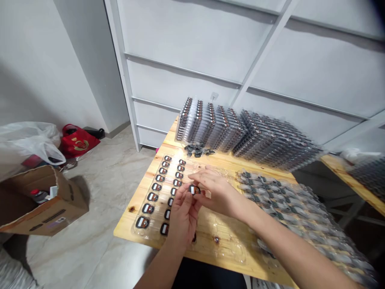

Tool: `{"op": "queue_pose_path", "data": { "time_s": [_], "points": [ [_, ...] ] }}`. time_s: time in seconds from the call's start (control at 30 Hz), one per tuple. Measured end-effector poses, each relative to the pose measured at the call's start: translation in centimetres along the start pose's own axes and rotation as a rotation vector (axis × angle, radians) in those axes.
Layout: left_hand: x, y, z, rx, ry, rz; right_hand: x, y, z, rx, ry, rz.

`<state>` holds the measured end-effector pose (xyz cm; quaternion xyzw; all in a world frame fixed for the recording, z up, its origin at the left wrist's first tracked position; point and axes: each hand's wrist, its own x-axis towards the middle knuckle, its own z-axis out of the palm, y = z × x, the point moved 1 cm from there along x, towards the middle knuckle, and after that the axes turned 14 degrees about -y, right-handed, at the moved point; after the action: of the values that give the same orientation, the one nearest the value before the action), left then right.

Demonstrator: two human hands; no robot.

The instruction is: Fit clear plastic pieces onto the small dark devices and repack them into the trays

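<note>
Right now, the left hand (pixel 185 208) grasps a small black-rimmed piece (pixel 194 190) with a white-and-brown face, pinched between thumb and fingers above the wooden table (pixel 126 224). The right hand (pixel 218 188) reaches in from the other side, thumb and fingers curled close around the same piece; I cannot tell whether it also grips it. Just below and to the left of the hands lies a clear tray (pixel 155 217), where 2 columns of similar pieces show, 8 in each, and 1 more peeks out beside the left wrist.

Beyond the hands, a loose pile of dark parts (pixel 197 151) sits in front of upright stacks of filled trays (pixel 234 126). To the right, overlapping clear trays with dark parts (pixel 279 200) spread across the tabletop. On the floor at left, an open cardboard box (pixel 60 212) holds a red-capped bottle (pixel 39 195), near a red bag (pixel 77 142).
</note>
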<state>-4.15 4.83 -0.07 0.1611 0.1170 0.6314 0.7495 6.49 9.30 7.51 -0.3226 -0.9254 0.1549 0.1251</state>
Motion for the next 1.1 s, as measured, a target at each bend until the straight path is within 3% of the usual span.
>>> {"op": "queue_pose_path", "data": {
  "time_s": [0.07,0.13,0.2,0.3,0.37,0.47,0.53,0.8,0.97,1.1],
  "points": [
    [-0.2,0.4,0.0,0.005,0.026,-0.003,0.3,2.1,-0.8,0.054,-0.084,0.188],
    [-0.3,0.8,0.0,0.005,0.050,-0.016,0.7,5.7,-1.5,0.026,-0.151,0.568],
    [-0.4,1.0,0.1,0.003,0.077,-0.034,1.4,9.8,-1.5,-0.027,-0.150,0.823],
    [-0.4,1.1,0.2,0.004,0.122,-0.067,2.7,15.0,-0.2,-0.078,-0.133,1.047],
    [-0.3,1.1,0.0,0.016,0.150,-0.081,3.5,17.2,1.1,-0.088,-0.131,1.140],
    [-0.1,1.0,-0.4,0.030,0.181,-0.087,3.9,18.7,2.4,-0.079,-0.161,1.213],
    [0.0,0.9,-0.8,0.034,0.195,-0.097,3.4,19.2,2.0,-0.055,-0.216,1.230],
    [0.4,0.4,-0.3,0.049,0.220,-0.157,-0.4,21.3,-3.8,0.104,-0.502,1.199],
    [0.5,-0.2,0.1,0.030,0.239,-0.193,-0.7,22.5,-3.5,-0.015,-0.470,1.144],
    [0.6,-0.6,0.1,0.048,0.237,-0.203,-2.0,22.4,-3.0,-0.164,-0.556,1.128]
  ]
}}
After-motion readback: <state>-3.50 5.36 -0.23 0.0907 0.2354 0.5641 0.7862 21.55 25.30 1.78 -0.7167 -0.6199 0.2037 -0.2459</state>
